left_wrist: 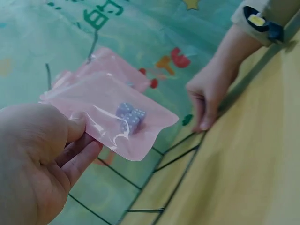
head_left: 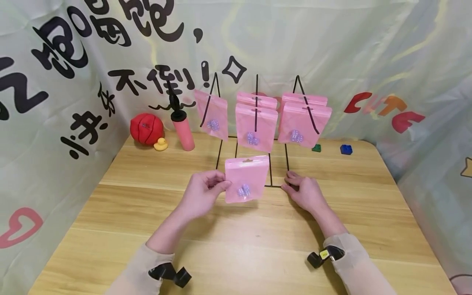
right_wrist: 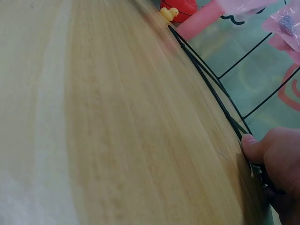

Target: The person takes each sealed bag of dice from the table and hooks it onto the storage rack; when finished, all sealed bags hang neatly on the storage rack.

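Observation:
A pink pouch [head_left: 246,178] with purple dice inside is pinched at its left edge between the thumb and fingers of my left hand [head_left: 204,190]. It hangs upright in front of a black wire display rack [head_left: 271,170]. My right hand [head_left: 304,191] grips the rack's front right corner at table level, thumb on the wire in the right wrist view. Similar pink pouches hang on the rack's prongs: one at the left [head_left: 212,112], two in the middle [head_left: 257,123] and two at the right [head_left: 304,123]. The left wrist view shows dice [left_wrist: 129,117] through the held pouch's film.
Behind the rack's left side stand a pink hand pump [head_left: 184,133], a red ball [head_left: 146,129] and a yellow rubber duck [head_left: 160,144]. A green block [head_left: 316,148] and a blue block [head_left: 346,149] lie at the back right. Printed cloth [head_left: 332,45] surrounds the wooden table [head_left: 254,250].

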Motion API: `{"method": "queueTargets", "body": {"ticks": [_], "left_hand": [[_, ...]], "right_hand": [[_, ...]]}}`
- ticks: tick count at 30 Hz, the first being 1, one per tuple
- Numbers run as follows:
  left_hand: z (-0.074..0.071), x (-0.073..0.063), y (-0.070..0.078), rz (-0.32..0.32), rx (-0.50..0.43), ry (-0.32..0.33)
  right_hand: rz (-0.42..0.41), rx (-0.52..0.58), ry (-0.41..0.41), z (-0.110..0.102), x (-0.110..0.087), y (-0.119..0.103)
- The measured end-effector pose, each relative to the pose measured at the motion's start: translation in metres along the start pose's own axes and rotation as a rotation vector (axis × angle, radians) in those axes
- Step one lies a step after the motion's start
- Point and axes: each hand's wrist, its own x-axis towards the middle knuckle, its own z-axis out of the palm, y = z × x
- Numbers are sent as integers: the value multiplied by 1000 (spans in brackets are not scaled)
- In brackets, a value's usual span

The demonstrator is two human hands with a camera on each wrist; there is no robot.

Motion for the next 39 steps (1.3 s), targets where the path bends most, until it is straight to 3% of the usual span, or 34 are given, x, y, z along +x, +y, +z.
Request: {"method": "queueTargets", "body": {"ticks": [9,23,29,39], "left_hand": [[-27,6,16,75,-6,76],[-55,10,29,145,-40,207],[-68,11,29,133,-35,251],[-83,11,22,61,1,278]], "right_hand": [[-22,-3,15,2,0,2],[-20,10,16,1,-1,1],[-23,8,13,2,-1,1],[-36,5,23,1,-1,1]]}}
